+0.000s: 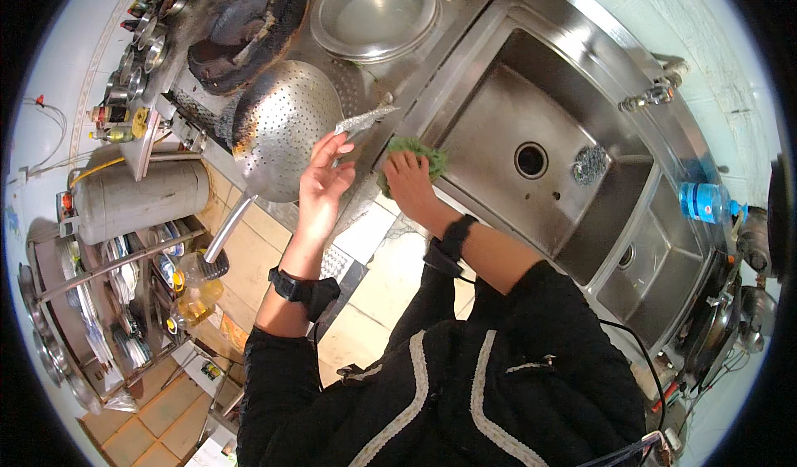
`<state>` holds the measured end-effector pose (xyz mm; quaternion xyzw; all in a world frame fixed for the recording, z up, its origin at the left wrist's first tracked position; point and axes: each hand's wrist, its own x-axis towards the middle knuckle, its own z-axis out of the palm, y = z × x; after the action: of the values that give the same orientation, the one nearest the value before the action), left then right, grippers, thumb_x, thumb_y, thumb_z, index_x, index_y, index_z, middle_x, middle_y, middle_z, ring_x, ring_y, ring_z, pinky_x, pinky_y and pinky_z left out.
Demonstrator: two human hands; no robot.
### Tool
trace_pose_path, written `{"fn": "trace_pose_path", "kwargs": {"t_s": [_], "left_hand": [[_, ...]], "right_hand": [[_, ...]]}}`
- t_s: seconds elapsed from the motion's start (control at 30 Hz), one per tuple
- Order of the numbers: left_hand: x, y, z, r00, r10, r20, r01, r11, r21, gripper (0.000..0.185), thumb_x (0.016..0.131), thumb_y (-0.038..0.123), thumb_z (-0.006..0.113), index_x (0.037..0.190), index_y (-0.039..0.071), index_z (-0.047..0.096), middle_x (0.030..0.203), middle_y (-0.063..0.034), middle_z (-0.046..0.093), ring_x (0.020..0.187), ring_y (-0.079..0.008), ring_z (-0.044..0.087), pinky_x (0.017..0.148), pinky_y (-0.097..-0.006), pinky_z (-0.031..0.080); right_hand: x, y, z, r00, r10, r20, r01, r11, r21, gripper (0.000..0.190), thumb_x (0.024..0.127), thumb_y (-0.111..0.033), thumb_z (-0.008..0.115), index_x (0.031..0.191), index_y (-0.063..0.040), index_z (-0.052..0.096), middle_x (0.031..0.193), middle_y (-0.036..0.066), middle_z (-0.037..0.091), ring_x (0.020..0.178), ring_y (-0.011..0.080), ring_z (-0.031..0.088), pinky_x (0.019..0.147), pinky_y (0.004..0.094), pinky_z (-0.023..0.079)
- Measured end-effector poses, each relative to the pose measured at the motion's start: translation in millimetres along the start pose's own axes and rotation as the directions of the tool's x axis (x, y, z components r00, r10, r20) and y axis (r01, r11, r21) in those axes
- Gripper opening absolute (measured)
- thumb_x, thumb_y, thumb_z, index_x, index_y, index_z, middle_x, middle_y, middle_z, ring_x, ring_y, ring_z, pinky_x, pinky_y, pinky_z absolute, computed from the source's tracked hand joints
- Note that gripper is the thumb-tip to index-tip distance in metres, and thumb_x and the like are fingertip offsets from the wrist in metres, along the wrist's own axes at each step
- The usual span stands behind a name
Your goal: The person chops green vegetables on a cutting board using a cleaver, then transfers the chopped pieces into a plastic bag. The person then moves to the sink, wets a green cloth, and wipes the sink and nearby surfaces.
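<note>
My left hand (325,180) is raised over the edge of the steel counter, its fingers curled around the near end of a crumpled silvery piece (367,118), whose material I cannot tell. My right hand (408,177) presses on a green cloth or scrubbing pad (436,159) at the front rim of the large steel sink (492,137). Left of my left hand, a perforated metal strainer (286,124) with scorched marks lies on the counter, its tubular handle (230,227) sticking out over the floor.
A blackened wok burner (249,31) and stacked metal basins (377,15) stand behind. A steel scourer (590,165) lies in the sink, under a tap (647,98). A blue bottle (703,202) stands right. A gas cylinder (143,199) and oil bottles (196,305) are at left.
</note>
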<state>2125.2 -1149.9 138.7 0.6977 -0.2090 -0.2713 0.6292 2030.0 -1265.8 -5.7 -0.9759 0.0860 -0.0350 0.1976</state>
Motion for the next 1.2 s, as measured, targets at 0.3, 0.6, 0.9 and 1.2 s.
{"fn": "trace_pose_path", "kwargs": {"t_s": [0.3,0.6,0.9,1.2], "left_hand": [[-1.3,-71.2,49.7,0.946,0.279,0.163,-0.281,0.458,0.843,0.039,0.073,-0.001,0.05,0.112,-0.003,0.053,0.119,-0.0214,0.05,0.115,-0.0373,0.046,0.103,-0.0439,0.031],[-47.2,-132.5,112.8,0.937,0.13,0.323,-0.347,0.402,0.847,0.059,0.076,-0.004,0.05,0.132,-0.002,0.033,0.121,-0.0232,0.046,0.12,-0.0402,0.039,0.103,-0.044,0.031],[-146.8,-147.9,255.0,0.85,0.123,0.512,-0.509,0.447,0.736,0.05,0.08,0.006,0.051,0.128,-0.003,0.041,0.137,-0.0214,0.033,0.121,-0.0401,0.036,0.101,-0.0448,0.029],[-216.5,-138.8,381.5,0.596,0.078,0.799,-0.779,0.295,0.553,0.044,0.089,0.016,0.045,0.131,0.004,0.042,0.141,-0.015,0.031,0.128,-0.0335,0.03,0.106,-0.0479,0.019]], "right_hand": [[-73.0,31.0,-1.4,0.997,0.058,0.04,-0.048,0.974,-0.22,0.067,0.081,-0.014,0.056,0.141,-0.015,0.028,0.146,0.022,0.022,0.134,0.0357,0.025,0.104,0.0553,0.021],[-215.5,88.4,-45.0,0.995,0.08,0.054,-0.071,0.984,-0.164,0.06,0.081,-0.013,0.056,0.137,-0.009,0.034,0.145,0.016,0.026,0.133,0.0291,0.028,0.108,0.0479,0.019],[-370.4,149.7,-83.0,0.996,0.083,0.012,-0.079,0.981,-0.174,0.06,0.079,-0.007,0.054,0.136,-0.007,0.034,0.146,0.016,0.024,0.136,0.0288,0.022,0.11,0.0448,0.017],[-485.7,196.5,-105.3,0.998,0.045,-0.051,-0.052,0.985,-0.165,0.059,0.076,-0.012,0.055,0.132,-0.006,0.037,0.144,0.017,0.028,0.134,0.0288,0.027,0.11,0.0418,0.022]]}}
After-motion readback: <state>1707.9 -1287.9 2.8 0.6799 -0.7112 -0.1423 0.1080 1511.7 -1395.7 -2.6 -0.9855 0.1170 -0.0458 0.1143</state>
